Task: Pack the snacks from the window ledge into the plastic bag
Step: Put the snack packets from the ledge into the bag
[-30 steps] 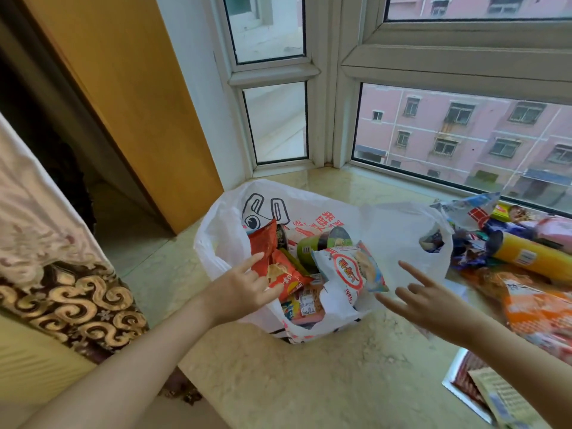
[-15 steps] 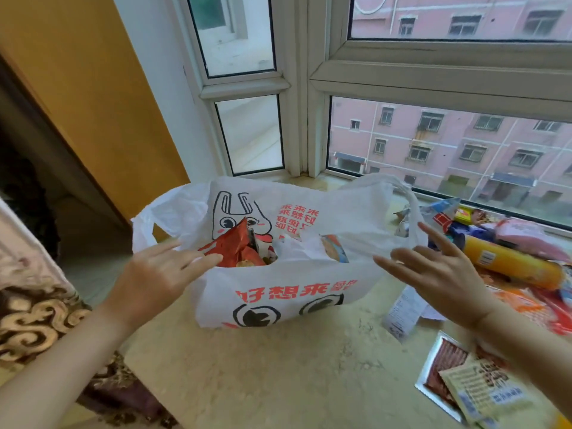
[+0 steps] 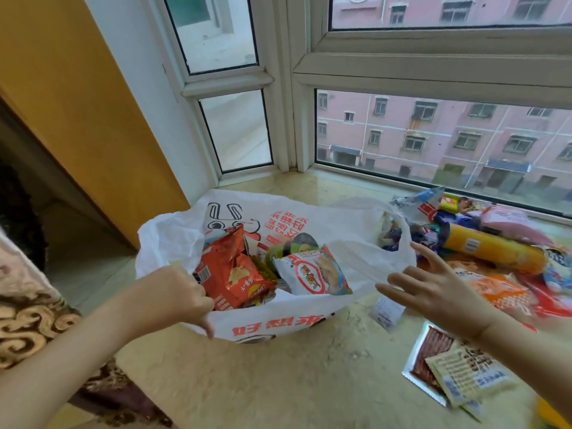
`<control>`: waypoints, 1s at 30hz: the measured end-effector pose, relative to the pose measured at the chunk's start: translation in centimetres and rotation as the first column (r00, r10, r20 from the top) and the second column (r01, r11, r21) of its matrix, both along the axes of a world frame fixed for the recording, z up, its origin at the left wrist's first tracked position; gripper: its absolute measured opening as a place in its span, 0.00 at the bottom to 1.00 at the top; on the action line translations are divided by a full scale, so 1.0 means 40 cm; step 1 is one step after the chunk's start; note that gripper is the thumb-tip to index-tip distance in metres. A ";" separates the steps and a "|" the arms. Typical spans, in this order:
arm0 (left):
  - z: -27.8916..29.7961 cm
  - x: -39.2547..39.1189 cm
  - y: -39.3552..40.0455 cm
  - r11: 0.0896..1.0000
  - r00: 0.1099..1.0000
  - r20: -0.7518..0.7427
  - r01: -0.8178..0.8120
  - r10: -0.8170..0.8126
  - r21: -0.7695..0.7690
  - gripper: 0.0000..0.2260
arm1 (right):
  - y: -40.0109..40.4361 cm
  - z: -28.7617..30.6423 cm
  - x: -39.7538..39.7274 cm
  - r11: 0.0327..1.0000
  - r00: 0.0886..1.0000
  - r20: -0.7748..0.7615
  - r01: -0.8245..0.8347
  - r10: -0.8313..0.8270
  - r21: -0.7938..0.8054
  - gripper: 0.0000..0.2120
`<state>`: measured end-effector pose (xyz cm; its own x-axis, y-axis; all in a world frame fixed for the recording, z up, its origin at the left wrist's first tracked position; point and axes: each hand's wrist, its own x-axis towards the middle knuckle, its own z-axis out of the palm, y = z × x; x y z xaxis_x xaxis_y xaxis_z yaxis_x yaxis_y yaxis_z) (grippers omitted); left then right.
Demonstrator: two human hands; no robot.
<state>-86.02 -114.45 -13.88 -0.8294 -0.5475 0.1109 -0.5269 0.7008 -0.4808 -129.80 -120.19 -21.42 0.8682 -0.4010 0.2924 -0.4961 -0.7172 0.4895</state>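
Observation:
A white plastic bag point(image 3: 349, 226) with red print and a rabbit drawing stands open on the marble window ledge point(image 3: 294, 376). Inside it lie a red chip packet point(image 3: 230, 270), a white packet with a red ring point(image 3: 311, 275) and a green tube point(image 3: 288, 247). My left hand point(image 3: 181, 294) grips the bag's near rim at its left side, thumb pointing down. My right hand point(image 3: 433, 287) hovers with fingers spread beside the bag's right handle, holding nothing. More snacks are piled to the right: a yellow tube point(image 3: 492, 247), a pink packet point(image 3: 507, 221), an orange packet point(image 3: 498, 291).
A flat packet of dried meat point(image 3: 433, 360) with a printed paper sachet point(image 3: 467, 371) on it lies at the near right. A small white slip point(image 3: 387, 312) lies by the bag. Window frames close off the back; a patterned cloth point(image 3: 34, 317) hangs at the left edge.
My left hand went from flat against the bag's side to gripping its near rim and pulling it down, so the contents show again. My right hand stayed spread near the right handle.

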 end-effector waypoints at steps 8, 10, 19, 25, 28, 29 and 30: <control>-0.028 -0.267 0.020 0.996 0.966 -0.245 -0.090 0.087 -0.001 0.30 | 0.088 -0.040 -0.027 0.991 0.989 0.057 0.135 -0.136 0.021 0.26; -0.073 -0.387 0.021 0.997 0.942 -0.330 -0.076 0.066 -0.017 0.26 | 0.121 -0.061 -0.046 0.973 0.971 0.065 0.226 -0.229 0.052 0.29; -0.308 -0.749 0.053 0.979 0.939 -0.310 -0.099 0.152 0.178 0.32 | 0.283 -0.195 -0.221 0.800 0.812 0.110 0.527 -0.574 0.287 0.27; -0.422 -0.878 0.048 0.909 0.921 -0.275 -0.157 0.276 0.386 0.34 | 0.376 -0.265 -0.340 0.627 0.713 -0.020 0.629 -0.701 0.460 0.28; -0.465 -0.933 0.057 0.844 0.886 -0.224 -0.268 0.405 0.466 0.36 | 0.399 -0.290 -0.388 0.572 0.685 -0.037 0.635 -0.728 0.519 0.29; -0.481 -0.951 0.053 0.813 0.871 -0.200 -0.306 0.449 0.495 0.36 | 0.400 -0.301 -0.396 0.559 0.677 -0.036 0.635 -0.735 0.533 0.29; -0.502 -0.967 0.044 0.756 0.850 -0.155 -0.347 0.504 0.555 0.36 | 0.400 -0.312 -0.400 0.540 0.667 -0.036 0.632 -0.744 0.556 0.29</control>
